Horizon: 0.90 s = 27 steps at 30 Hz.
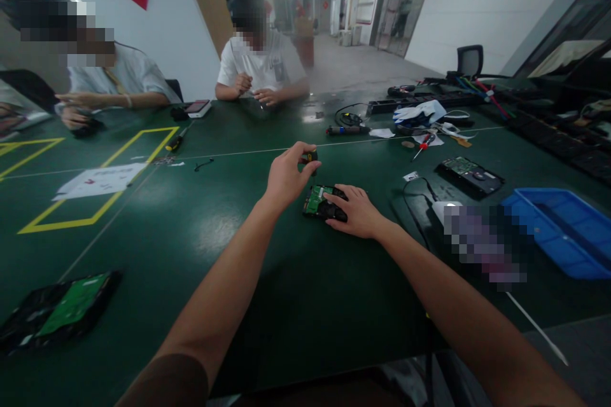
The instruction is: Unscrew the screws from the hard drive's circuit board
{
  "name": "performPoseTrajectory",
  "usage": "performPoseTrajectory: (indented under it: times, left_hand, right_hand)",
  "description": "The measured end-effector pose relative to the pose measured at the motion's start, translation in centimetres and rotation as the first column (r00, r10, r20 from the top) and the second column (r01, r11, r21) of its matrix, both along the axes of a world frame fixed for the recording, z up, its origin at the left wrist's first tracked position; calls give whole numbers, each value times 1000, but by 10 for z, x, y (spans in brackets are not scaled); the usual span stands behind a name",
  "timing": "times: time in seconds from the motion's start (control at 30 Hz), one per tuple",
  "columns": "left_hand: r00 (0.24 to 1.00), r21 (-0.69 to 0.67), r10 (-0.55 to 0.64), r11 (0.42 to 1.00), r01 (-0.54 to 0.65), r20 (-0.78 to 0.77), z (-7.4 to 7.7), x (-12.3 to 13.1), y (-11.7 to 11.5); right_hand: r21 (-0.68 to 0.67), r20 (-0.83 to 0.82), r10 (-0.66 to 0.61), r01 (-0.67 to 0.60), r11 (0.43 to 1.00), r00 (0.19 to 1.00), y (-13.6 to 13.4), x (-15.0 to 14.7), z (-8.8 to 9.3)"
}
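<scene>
My left hand [291, 175] pinches the handle of a small black-and-yellow screwdriver [312, 156], held upright above a hard drive [316, 201]. Its tip is too small to make out, so I cannot tell if it touches the drive. The hard drive lies on the green table with its green circuit board facing up. Across the drive's right part lies my right hand [356, 211], thumb along the near side and fingers over the top, gripping it against the table. Those fingers hide much of the drive's right half.
Another hard drive [470, 176] and a blue tray [548, 229] are at right, beside a cable [415, 210]. A drive with a green board [71, 305] lies at near left. Farther back are a red screwdriver [424, 146] and gloves [420, 113]. Two people sit opposite.
</scene>
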State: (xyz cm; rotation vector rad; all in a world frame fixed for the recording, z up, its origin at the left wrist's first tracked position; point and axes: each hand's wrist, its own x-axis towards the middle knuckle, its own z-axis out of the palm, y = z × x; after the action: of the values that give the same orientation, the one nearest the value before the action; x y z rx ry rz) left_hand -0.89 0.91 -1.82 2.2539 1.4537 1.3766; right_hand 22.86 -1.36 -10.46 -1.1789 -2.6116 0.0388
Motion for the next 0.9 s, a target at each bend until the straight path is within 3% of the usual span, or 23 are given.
performPoseTrajectory:
  times: [0.57,0.8,0.9]
  left_hand:
    - [962,-46,-134,988,150,239,-6,5,2]
    - [955,-81,-179,976,203,235,-10,2,6]
    - [976,-26,-153,987,159,156,-10,0,7]
  right_hand:
    - [3,-19,1,-1,1000,1000,1,0,-1]
    - [1,-13,-3,3,1000,1000,0,0,0]
    - [2,-10,1,-1,1000,1000,0,0,-1]
